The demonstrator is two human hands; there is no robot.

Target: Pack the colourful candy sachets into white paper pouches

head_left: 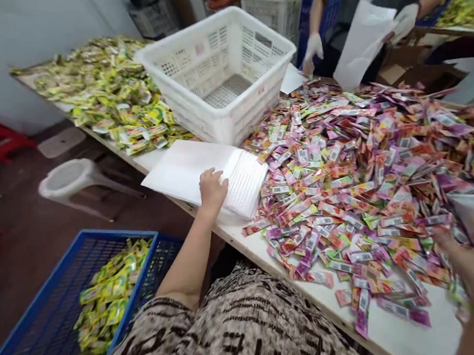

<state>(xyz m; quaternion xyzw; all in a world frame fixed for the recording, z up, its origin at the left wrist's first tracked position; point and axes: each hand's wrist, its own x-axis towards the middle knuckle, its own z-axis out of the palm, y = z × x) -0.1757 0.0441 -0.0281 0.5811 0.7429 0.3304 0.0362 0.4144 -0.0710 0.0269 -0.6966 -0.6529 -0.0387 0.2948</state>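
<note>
The left hand [213,190] rests on a light, floppy stack of white sheets [186,170], fingers [209,177] together, best pinched at its edge, on the tabletop [413,320] beside slippery foil sachets [338,196], above which the right hand [465,254] shows fingers too blurred to tell.

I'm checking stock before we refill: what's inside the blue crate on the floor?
The blue plastic crate holds a heap of yellow-green sachets. They cover its floor, so the pile's depth cannot be seen, and the person's patterned sleeve hides its near corner.
</note>
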